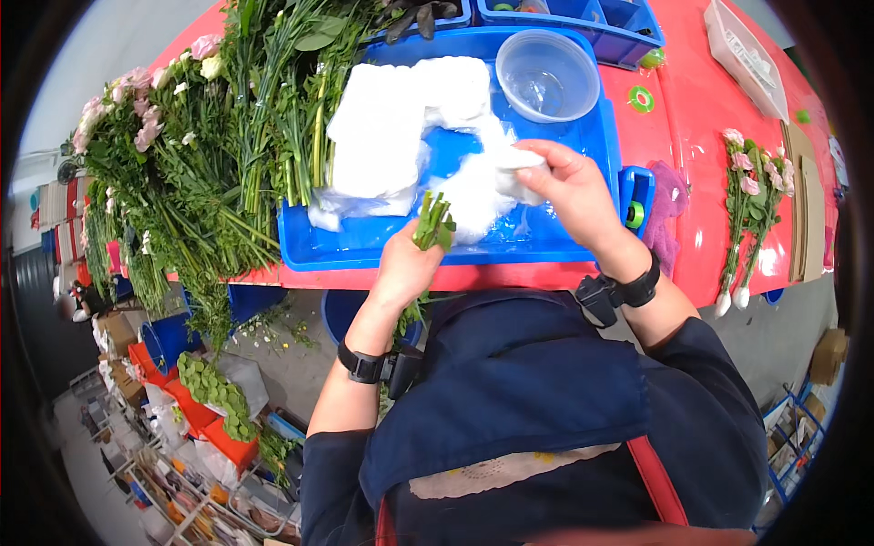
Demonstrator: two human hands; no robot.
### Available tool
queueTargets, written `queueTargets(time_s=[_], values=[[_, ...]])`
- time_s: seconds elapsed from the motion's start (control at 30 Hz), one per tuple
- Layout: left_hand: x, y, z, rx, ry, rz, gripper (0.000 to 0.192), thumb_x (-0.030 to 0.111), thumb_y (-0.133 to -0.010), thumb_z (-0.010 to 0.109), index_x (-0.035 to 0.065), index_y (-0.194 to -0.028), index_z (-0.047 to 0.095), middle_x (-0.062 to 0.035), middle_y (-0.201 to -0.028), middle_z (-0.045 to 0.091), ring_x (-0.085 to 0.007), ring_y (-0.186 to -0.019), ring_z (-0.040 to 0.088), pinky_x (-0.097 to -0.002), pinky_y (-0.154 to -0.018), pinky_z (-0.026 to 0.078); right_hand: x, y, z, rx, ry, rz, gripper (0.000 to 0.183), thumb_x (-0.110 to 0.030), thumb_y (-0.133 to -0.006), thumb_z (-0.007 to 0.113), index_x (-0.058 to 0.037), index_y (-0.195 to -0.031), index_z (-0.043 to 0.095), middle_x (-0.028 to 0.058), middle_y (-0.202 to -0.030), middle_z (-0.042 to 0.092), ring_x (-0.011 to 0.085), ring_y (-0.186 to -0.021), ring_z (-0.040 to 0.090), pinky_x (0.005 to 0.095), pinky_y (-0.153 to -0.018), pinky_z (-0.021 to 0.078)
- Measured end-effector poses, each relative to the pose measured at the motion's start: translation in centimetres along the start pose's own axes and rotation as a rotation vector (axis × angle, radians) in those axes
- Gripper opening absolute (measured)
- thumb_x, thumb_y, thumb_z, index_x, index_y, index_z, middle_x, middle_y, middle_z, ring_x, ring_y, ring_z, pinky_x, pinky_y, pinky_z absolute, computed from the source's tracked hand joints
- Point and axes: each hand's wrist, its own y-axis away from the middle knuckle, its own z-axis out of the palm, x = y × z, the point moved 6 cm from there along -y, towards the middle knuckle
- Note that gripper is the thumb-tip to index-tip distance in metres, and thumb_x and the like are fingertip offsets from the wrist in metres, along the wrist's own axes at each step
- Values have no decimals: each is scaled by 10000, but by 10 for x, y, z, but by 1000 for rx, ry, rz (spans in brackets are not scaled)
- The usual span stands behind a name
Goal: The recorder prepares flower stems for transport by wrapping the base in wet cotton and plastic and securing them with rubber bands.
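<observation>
My left hand (407,267) is closed around a bunch of cut green stems (433,222), their ends pointing up toward the tray. The rest of that bunch hangs below the hand, mostly hidden by my arm and clothing. Between the thumb and fingers of my right hand (563,179) is a piece of white wadding (520,160). Both hands are over the near part of a blue plastic tray (341,258). Inside the tray lie a stack of white pads (379,130) and a clear round plastic tub (546,75). More loose white wadding (468,198) sits under my right hand.
Long-stemmed flowers and greenery (184,157) are piled left of the tray. On the right are two bunches of pink flowers (754,184) with white-wrapped ends, a purple cloth (666,211), a tape roll (640,99) and a white bin (748,58). A blue divided box (580,31) stands behind.
</observation>
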Motion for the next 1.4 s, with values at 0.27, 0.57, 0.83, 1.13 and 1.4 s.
queueTargets(time_s=[0.27,0.57,0.83,1.13,1.4], values=[[3,7,13,-171,208,-30,321,-60,-803,496,6,-1114,540,-47,-951,582,-124,-828,530,-270,-683,435,0,17,66,-324,609,-585,366,-67,-748,657,-22,-1104,583,153,-1150,570,280,-1070,547,339,-904,443],[-3,23,16,-346,666,-166,254,82,-812,615,24,-1046,535,-16,-746,534,-89,-574,504,-221,-476,404,57,4,82,-402,-281,211,734,-161,-808,667,-45,-1410,265,92,-1364,389,177,-1248,381,313,-1027,322],[-18,22,12,-343,1081,-88,473,419,-859,576,11,-1093,521,-97,-853,581,-187,-643,578,-283,-519,467,59,4,92,-405,-328,197,561,-35,-736,691,-66,-1248,462,35,-1095,571,126,-1028,536,278,-912,433],[-35,18,15,-88,777,-276,413,406,-907,514,20,-1055,506,-82,-804,579,-186,-533,560,-291,-461,470,78,5,101,-285,-336,256,348,-22,-756,676,-25,-1075,538,70,-985,615,160,-954,589,294,-841,479],[-12,21,13,-164,826,-66,317,320,-941,488,13,-1003,533,-88,-811,596,-156,-598,552,-242,-527,452,77,-3,97,-231,-270,419,260,-111,-807,660,-6,-1020,556,98,-988,621,206,-897,624,320,-791,501]])
